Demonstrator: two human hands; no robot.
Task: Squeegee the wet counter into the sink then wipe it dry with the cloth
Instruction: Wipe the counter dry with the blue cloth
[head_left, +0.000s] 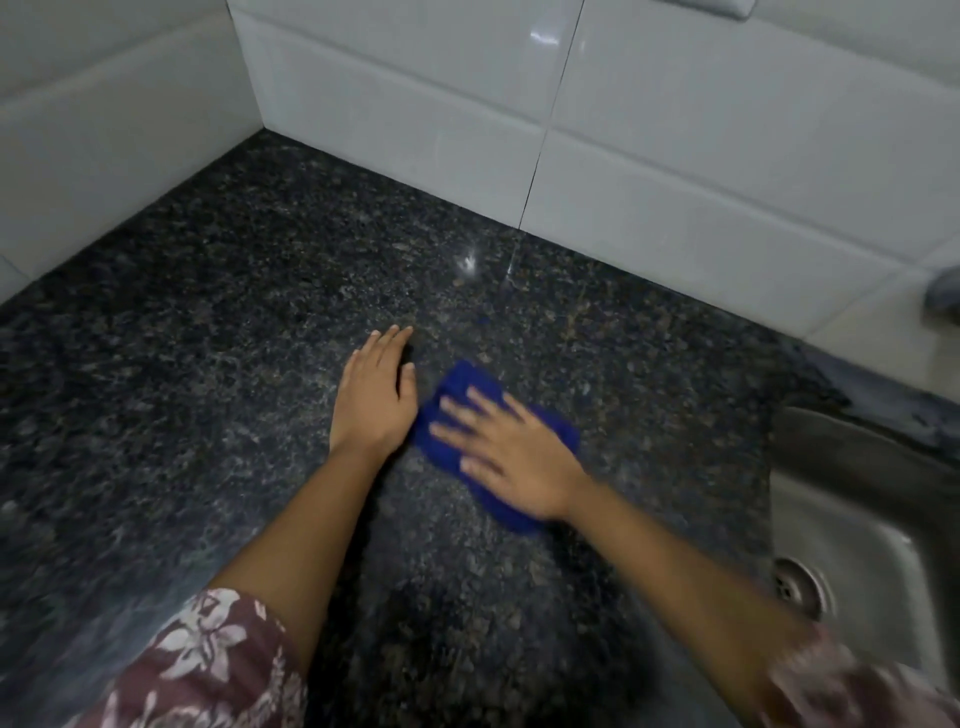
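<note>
A dark speckled granite counter (218, 364) fills most of the view from above, meeting glossy white rectangular wall tiles (675, 171) along the back and the left side, so the two tiled walls form a corner at the upper left. A small bright glint of light sits on the stone near the back wall.

At the right edge lies a stainless steel sink (852, 525), set into the counter, with its round metal drain (800, 587) showing; most of the basin is cut off by the frame. A blurred grey shape (943, 296) at the far right edge, above the sink, is too unclear to name.

Near the middle of the counter, the person's right hand (511, 454) lies flat with fingers spread, pressing down on a crumpled dark blue cloth (457, 384). The palm covers the middle of the cloth, so only its edges show around the hand. The hand is not curled around it. This hand and forearm are smeared with motion blur.

The left hand (375, 397) rests flat on the bare stone just beside the cloth, fingers straight and close together, holding nothing. Its thumb side is next to the cloth's left edge; whether they touch is unclear.

Both forearms enter from the bottom, in maroon sleeves with a white floral print (208, 660). No squeegee shows. Whether the stone is wet cannot be made out.
</note>
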